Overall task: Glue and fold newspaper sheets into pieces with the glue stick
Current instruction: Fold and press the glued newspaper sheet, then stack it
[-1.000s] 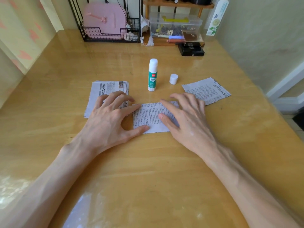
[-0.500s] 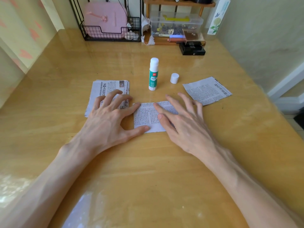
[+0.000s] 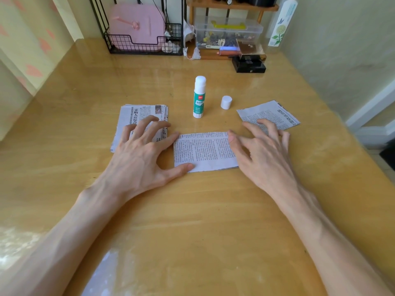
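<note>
A person sat at a glossy wooden desk (image 3: 213, 210), seen from a head-worn camera looking down at two bare forearms. A folded newspaper piece (image 3: 204, 151), a small rectangle covered in fine print, lay flat on the desk between the hands. The left hand (image 3: 141, 157) rested palm down at the piece's left edge, fingers (image 3: 149, 122) spread and unclenched; its thumb tip pressed the near left corner and its forefinger tip touched the far left corner. Its other fingers arched over a stack of newspaper sheets (image 3: 139, 116) lying just left of the piece. The right hand (image 3: 263, 154) rested at the piece's right edge, fingers loosely splayed and gripping nothing, the thumb tip touching the far right corner. Its outer fingers reached onto the near edge of a single loose newspaper sheet (image 3: 271, 115) that lay to the right, turned at an angle.

Beyond the folded piece, a glue stick (image 3: 199, 97) with a green label stood upright and uncapped, its white glue exposed at the top. Its white cap (image 3: 226, 102) stood just to its right, apart from it.

Along the far edge of the desk stood a black wire basket (image 3: 136, 44) holding a flat pink object (image 3: 136, 24), a small wooden shelf (image 3: 233, 7) over a clear plastic storage box (image 3: 228, 33) of small items, and a black box (image 3: 251, 66).
</note>
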A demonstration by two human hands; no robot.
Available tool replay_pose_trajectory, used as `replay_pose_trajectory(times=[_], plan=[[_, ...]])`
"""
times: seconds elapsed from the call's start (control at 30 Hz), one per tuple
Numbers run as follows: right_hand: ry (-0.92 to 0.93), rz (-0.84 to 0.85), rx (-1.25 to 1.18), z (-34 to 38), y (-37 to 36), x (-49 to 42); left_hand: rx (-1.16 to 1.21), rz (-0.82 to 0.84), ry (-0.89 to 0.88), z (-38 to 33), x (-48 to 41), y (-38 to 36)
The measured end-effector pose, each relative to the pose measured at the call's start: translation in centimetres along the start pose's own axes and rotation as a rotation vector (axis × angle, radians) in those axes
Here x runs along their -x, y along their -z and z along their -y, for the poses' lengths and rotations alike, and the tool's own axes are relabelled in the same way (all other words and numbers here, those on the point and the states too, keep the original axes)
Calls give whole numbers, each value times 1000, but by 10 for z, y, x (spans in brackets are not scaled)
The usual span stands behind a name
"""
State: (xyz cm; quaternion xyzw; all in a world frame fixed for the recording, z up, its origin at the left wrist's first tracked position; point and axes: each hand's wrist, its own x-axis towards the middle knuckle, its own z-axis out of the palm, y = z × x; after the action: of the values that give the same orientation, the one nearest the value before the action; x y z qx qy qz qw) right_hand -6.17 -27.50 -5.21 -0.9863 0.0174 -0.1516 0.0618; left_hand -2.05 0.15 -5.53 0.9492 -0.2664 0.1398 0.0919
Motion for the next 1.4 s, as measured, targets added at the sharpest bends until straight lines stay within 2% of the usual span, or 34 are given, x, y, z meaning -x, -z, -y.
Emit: replay_pose_trajectory(times=[0.27,0.47,0.63,0.73,0.97,1.4], plan=[[27,-75,-28,0,-7,-2,50,-4,-16,0,0,0],[118,-102,-103,9,-12,-5,77,-48,-13,2,-3,-3],[299,7,-155,40,-15,-1,79,-69,10,1,-2,-6],[342,94,-117,49,-17,1,79,-68,13,1,-2,-5],[249,167,-86,41,-13,5,52,-15,74,3,-1,-2],[-1,-13,-25,2,1,2,37,3,97,3,-1,1]])
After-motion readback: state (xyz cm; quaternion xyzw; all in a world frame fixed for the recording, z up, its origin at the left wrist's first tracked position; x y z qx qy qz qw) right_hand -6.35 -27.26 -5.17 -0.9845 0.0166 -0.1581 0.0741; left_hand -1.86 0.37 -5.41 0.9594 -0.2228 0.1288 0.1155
